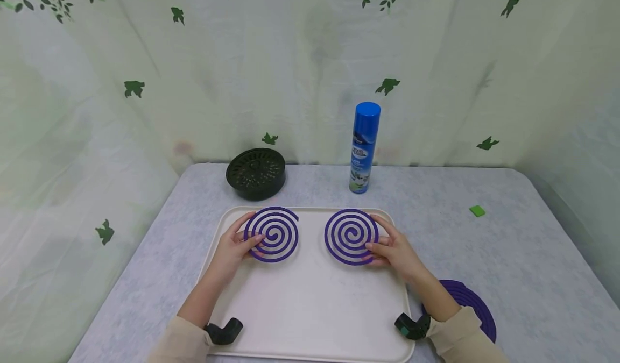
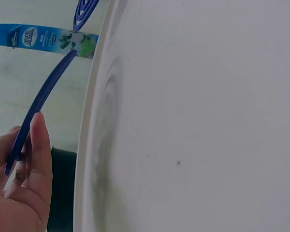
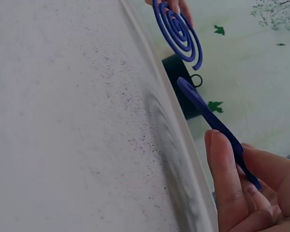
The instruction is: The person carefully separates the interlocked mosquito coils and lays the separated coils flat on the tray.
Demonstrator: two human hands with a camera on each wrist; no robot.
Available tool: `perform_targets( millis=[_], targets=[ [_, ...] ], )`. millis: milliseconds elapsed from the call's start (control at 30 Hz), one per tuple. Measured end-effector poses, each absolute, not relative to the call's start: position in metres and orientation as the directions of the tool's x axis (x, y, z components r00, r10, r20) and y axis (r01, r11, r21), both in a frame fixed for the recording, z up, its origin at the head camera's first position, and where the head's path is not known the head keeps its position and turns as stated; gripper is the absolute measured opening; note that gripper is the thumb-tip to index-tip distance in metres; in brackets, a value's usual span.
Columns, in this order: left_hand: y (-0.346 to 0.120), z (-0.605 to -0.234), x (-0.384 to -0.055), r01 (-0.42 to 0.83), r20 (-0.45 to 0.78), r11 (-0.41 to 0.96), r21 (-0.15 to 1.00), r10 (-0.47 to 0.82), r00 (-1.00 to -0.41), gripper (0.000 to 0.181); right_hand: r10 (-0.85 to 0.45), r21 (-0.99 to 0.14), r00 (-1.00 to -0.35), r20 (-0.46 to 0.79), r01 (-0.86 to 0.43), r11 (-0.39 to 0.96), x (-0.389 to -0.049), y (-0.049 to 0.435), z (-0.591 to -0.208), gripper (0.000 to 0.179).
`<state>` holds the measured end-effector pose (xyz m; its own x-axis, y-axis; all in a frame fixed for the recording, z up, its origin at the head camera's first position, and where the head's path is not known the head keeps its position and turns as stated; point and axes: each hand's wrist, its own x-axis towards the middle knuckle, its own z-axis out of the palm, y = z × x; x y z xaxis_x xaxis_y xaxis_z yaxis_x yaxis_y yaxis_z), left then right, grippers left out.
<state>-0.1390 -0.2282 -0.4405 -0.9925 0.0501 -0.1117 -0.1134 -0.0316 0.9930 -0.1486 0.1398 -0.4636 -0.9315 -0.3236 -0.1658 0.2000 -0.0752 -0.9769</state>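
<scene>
Leaf-printed cloth (image 1: 271,45) hung behind a pale table (image 1: 484,255). Above the white tray (image 1: 305,309), the left hand (image 1: 236,242), reaching from seven o'clock, pinched one purple coil (image 1: 274,235) at eleven; the right hand (image 1: 394,249), from five, pinched another coil (image 1: 352,235) at one. A gap parted them; the tray stretched to its near rim at six.

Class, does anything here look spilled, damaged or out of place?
Yes: dark specks dot the white tray in the right wrist view, perhaps crumbs; a small green square sits right of it on the table, oddly alone.
</scene>
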Motion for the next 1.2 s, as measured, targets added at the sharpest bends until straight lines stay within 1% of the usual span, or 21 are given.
perform_targets(
  millis=[133, 233, 367, 467, 567, 633, 733, 933, 1033, 1200],
  targets=[
    [-0.235, -0.449, -0.146, -0.157, -0.156, -0.023, 0.987, 0.063, -0.986, 0.059, -0.309, -0.972, -0.931, -0.192, 0.225, -0.073, -0.150, 0.133, -0.466, 0.071],
    [-0.239, -0.453, -0.149, -0.196, -0.193, -0.028, 0.980, 0.077, -0.978, 0.062, -0.330, -0.971, -0.923, -0.199, 0.231, -0.061, -0.150, 0.132, -0.467, 0.074],
    [-0.243, -0.457, -0.150, -0.239, -0.237, -0.003, 0.971, 0.126, -0.963, 0.077, -0.405, -0.969, -0.897, -0.175, 0.230, -0.090, -0.152, 0.135, -0.472, 0.082],
    [-0.248, -0.458, -0.150, -0.223, -0.244, 0.137, 0.965, 0.157, -0.957, 0.092, -0.446, -0.965, -0.880, -0.163, 0.236, -0.113, -0.152, 0.138, -0.473, 0.087],
    [-0.253, -0.459, -0.149, -0.147, -0.216, 0.343, 0.928, 0.172, -0.961, 0.103, -0.454, -0.967, -0.874, -0.172, 0.239, -0.094, -0.152, 0.139, -0.473, 0.089],
    [-0.254, -0.459, -0.148, -0.085, -0.187, 0.468, 0.880, 0.175, -0.967, 0.108, -0.457, -0.973, -0.872, -0.175, 0.225, -0.057, -0.152, 0.140, -0.472, 0.091],
    [-0.253, -0.461, -0.147, -0.011, -0.141, 0.569, 0.822, 0.184, -0.973, 0.110, -0.475, -0.982, -0.863, -0.171, 0.190, 0.008, -0.152, 0.141, -0.471, 0.093],
    [-0.253, -0.462, -0.147, 0.059, -0.078, 0.657, 0.752, 0.178, -0.981, 0.106, -0.498, -0.985, -0.854, -0.152, 0.088, 0.151, -0.151, 0.140, -0.473, 0.095],
    [-0.253, -0.462, -0.147, 0.063, -0.068, 0.687, 0.724, 0.161, -0.985, 0.103, -0.468, -0.968, -0.870, -0.157, 0.042, 0.247, -0.151, 0.137, -0.475, 0.095],
    [-0.254, -0.461, -0.146, 0.019, -0.109, 0.720, 0.694, 0.131, -0.985, 0.096, -0.374, -0.915, -0.915, -0.152, -0.013, 0.404, -0.152, 0.131, -0.476, 0.095]
  ],
)
